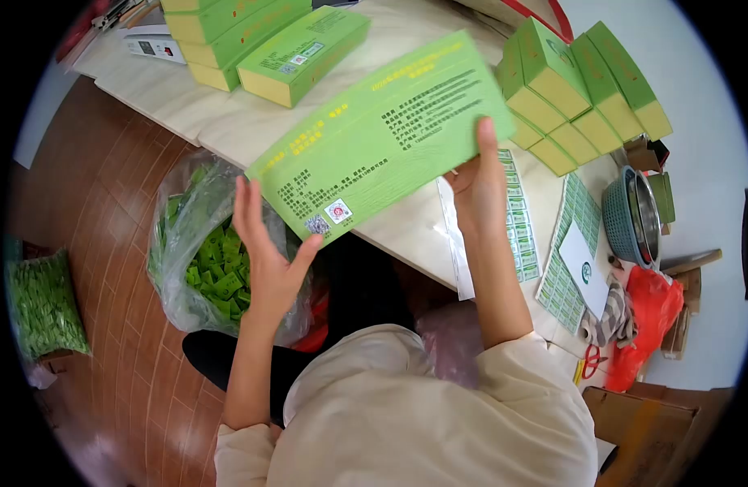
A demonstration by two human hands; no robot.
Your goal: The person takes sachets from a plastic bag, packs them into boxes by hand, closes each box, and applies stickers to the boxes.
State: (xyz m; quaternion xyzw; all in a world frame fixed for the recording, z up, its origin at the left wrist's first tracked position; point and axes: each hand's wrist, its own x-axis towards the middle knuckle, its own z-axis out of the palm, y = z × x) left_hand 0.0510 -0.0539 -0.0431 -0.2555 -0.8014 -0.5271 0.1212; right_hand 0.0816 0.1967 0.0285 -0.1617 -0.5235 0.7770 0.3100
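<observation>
Between my two hands a long green box [366,134] is held up, tilted, its printed face with small square codes toward me. My left hand [268,252] grips its lower left end, with the thumb near the codes and fingers at the left edge. At the right end my right hand [478,183] holds it, thumb on the printed face and the other fingers mostly hidden behind. Below and left of the box, a clear plastic bag [167,284] holds many small green packets [220,272].
Green boxes are stacked on the table [415,243] at the back left [228,36] and right [553,73]. Sticker sheets [565,276] lie at the right, near a basket [622,215], red scissors [592,359] and a red bag [646,316]. Another packet bag [47,304] is far left.
</observation>
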